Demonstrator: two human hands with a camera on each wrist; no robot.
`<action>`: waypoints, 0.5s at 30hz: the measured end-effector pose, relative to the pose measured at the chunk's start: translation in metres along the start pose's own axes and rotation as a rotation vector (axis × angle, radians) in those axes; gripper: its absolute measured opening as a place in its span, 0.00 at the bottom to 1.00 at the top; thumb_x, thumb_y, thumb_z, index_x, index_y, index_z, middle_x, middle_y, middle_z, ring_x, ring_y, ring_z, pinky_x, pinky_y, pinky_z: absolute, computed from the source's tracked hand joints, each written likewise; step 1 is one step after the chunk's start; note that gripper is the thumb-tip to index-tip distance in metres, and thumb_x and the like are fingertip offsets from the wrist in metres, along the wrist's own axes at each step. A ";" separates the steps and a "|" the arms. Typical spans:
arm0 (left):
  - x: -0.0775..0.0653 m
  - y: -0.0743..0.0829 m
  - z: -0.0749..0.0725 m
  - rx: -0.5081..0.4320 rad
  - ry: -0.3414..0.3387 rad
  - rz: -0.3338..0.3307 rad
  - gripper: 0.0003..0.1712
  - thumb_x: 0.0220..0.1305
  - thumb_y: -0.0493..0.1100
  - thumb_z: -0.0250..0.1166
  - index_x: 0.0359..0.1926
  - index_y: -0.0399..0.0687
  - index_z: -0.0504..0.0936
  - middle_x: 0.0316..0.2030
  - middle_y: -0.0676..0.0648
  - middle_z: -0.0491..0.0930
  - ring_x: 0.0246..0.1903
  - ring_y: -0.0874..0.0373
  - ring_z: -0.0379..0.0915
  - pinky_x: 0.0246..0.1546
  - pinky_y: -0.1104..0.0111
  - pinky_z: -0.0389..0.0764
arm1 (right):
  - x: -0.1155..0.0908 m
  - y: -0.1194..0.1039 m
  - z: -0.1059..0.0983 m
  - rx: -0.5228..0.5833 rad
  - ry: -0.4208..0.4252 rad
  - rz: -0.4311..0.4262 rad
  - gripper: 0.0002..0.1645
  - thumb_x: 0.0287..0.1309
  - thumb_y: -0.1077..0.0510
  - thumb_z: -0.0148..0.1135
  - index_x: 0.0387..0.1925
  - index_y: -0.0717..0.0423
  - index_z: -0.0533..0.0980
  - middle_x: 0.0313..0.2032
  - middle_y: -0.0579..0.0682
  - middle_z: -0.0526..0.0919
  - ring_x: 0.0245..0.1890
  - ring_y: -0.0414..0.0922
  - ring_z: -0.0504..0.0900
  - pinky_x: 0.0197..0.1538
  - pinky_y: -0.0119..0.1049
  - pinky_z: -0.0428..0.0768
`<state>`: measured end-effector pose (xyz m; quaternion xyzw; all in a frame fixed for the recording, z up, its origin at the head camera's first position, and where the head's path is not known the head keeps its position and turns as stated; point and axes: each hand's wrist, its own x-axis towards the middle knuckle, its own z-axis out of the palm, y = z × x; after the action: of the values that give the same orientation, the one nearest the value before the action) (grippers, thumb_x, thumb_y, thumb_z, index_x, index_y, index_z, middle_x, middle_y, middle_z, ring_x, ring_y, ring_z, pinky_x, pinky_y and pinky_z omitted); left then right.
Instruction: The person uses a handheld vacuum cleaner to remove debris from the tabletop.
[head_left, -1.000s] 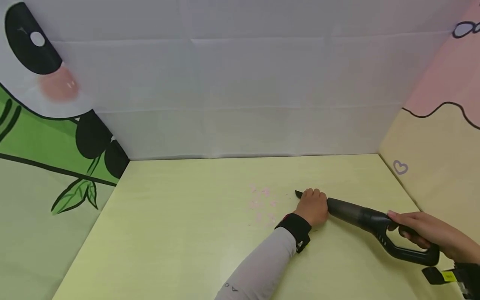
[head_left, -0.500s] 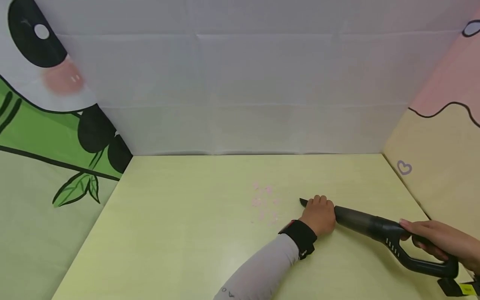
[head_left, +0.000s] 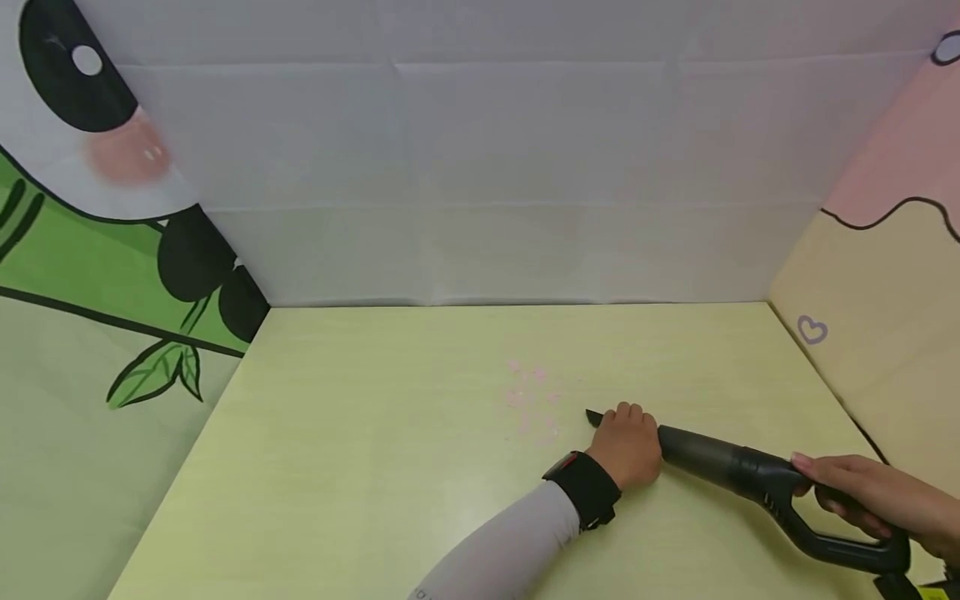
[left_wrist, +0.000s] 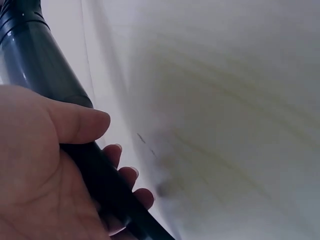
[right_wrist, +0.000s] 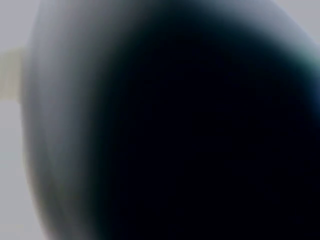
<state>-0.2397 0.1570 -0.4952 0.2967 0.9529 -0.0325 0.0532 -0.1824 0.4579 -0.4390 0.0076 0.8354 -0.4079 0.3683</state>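
A black handheld vacuum cleaner (head_left: 701, 454) slants across the right half of the table, its narrow nozzle tip pointing left. My left hand (head_left: 626, 446) grips it near the nozzle; in the left wrist view the thumb and curled fingers (left_wrist: 142, 197) wrap the dark tube. At the rear, my right hand (head_left: 873, 500) holds the loop handle, with the thumb along its top. Just left of the nozzle tip lie small pink scraps (head_left: 528, 400) scattered on the tabletop. A dark, blurred shape fills most of the right wrist view.
The pale yellow table (head_left: 337, 442) stretches to a grey-white wall panel (head_left: 480, 167) at the back. On the left rises a printed panel with a cartoon face and green leaf (head_left: 153, 371). A beige and pink panel (head_left: 885, 317) borders the right side.
Both hands and the vacuum first shifted right and toward me, then slightly back left. The nozzle tip now sits lower in view, nearer the pink scraps. The head view has turned slightly.
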 end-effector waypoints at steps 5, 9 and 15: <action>-0.011 -0.006 0.000 0.030 0.033 -0.004 0.14 0.79 0.53 0.48 0.50 0.54 0.77 0.41 0.54 0.70 0.44 0.61 0.62 0.49 0.71 0.69 | 0.004 -0.005 0.001 0.031 -0.065 -0.057 0.35 0.83 0.43 0.33 0.41 0.70 0.75 0.17 0.43 0.67 0.13 0.35 0.62 0.20 0.39 0.73; -0.018 -0.011 0.001 0.028 0.036 0.000 0.14 0.79 0.53 0.48 0.50 0.53 0.77 0.39 0.53 0.69 0.41 0.60 0.60 0.47 0.71 0.69 | 0.006 -0.010 0.003 0.033 -0.085 -0.086 0.34 0.83 0.45 0.33 0.42 0.68 0.75 0.19 0.43 0.69 0.14 0.35 0.64 0.20 0.39 0.73; -0.022 -0.018 -0.001 0.004 0.001 -0.018 0.17 0.78 0.54 0.50 0.54 0.50 0.76 0.43 0.51 0.71 0.45 0.59 0.63 0.51 0.69 0.69 | 0.011 -0.016 0.004 0.017 -0.091 -0.104 0.33 0.83 0.44 0.33 0.44 0.66 0.76 0.18 0.43 0.69 0.14 0.35 0.65 0.21 0.40 0.74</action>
<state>-0.2314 0.1301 -0.4913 0.2883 0.9555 -0.0346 0.0518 -0.1933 0.4408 -0.4366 -0.0515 0.8136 -0.4334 0.3842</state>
